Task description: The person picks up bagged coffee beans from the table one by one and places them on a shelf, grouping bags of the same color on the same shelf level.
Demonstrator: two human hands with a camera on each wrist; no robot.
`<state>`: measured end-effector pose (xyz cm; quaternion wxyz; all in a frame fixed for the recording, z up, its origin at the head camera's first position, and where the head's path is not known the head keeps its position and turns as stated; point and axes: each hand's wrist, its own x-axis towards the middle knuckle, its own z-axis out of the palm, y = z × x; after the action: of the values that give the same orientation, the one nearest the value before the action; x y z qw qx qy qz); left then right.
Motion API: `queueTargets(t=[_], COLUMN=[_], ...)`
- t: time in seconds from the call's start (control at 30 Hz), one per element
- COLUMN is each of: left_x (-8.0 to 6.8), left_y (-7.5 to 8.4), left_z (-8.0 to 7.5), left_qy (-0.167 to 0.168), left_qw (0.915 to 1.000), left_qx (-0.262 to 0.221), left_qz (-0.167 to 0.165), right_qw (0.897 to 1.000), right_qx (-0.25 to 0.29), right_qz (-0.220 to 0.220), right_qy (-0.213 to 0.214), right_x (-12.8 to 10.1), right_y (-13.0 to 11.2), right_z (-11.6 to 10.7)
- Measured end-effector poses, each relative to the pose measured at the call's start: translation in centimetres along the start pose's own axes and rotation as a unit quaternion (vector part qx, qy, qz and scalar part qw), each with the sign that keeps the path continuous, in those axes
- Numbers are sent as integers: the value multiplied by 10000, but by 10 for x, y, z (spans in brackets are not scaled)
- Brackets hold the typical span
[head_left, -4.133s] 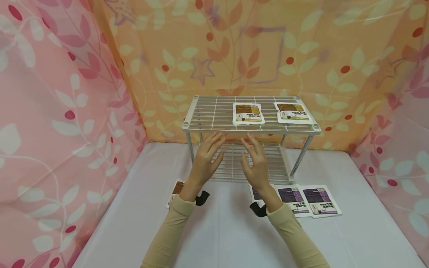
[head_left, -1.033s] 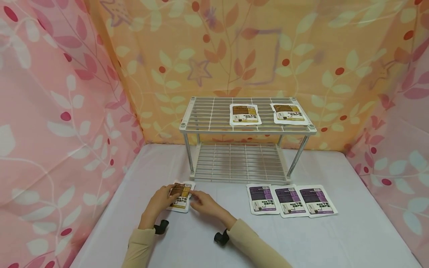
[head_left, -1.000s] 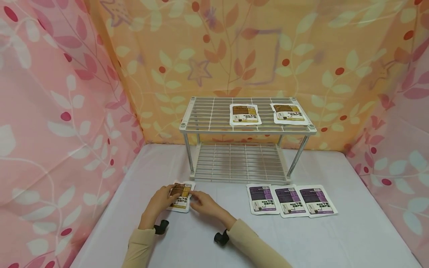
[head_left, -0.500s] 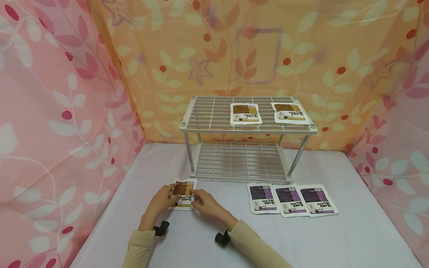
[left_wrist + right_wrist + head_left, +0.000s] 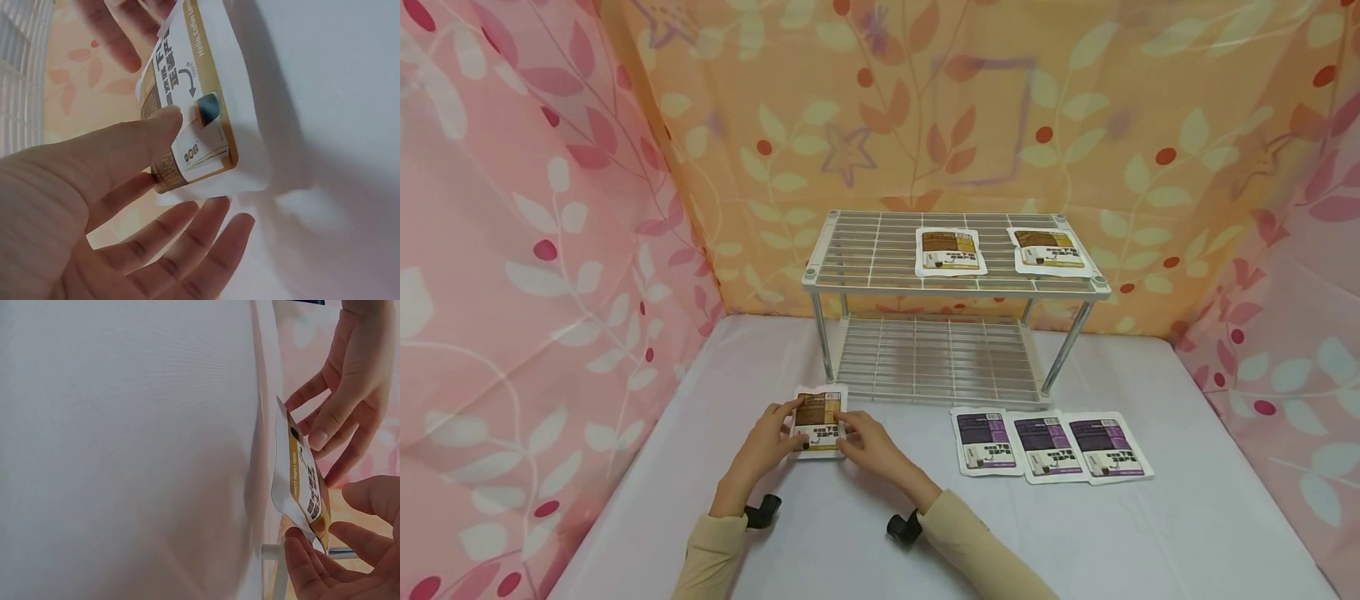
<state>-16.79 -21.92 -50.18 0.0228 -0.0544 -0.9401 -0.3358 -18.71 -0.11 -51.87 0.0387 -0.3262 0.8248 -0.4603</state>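
Observation:
A white-edged coffee pouch [image 5: 818,422] with a brown and gold label is held just off the white tabletop, in front of the wire rack's left end. My left hand [image 5: 766,446] grips its left side; in the left wrist view the thumb lies over the printed face of the pouch [image 5: 209,119] and fingers are behind it. At the opposite edge is my right hand [image 5: 874,448]. The right wrist view has fingers of that hand [image 5: 359,547] above and below the pouch's corner [image 5: 300,481], thumb apart from it.
A two-tier white wire rack [image 5: 891,291] stands at the back. Two brown-gold pouches, one left [image 5: 950,252] and one right [image 5: 1051,252], lie on its top shelf. Three purple pouches [image 5: 1049,448] lie side by side on the table [image 5: 880,550], front right. Patterned cloth walls enclose the table.
Both hands came down from before the rack to the brown-gold pouch at the left. The pouch has since shifted slightly right and toward the rack and is lifted; the right fingers have come onto its edge.

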Motion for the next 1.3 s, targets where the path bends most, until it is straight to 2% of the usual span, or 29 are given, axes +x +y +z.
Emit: queueTargets(t=[0.2,0.43,0.77,1.3], left_x=[1,2,5,8], left_y=[9,17,30,45], left_z=[-2,-3,-3,4], left_qy=[174,267,482,701], left_qw=[9995,9986,9933,9876], left_qx=[-40,-108,-504,-721], left_qz=[250,451,918,1204], right_qw=[9994,9978,9944,9877], right_qx=[-143,-69,-171,-381], right_qz=[-74,-236,-319,-434], right_qy=[305,618,988,1456], right_x=[2,0,-3,-7], right_y=[-2,-4,-4,-9], right_z=[-4,-11,-21,-34])
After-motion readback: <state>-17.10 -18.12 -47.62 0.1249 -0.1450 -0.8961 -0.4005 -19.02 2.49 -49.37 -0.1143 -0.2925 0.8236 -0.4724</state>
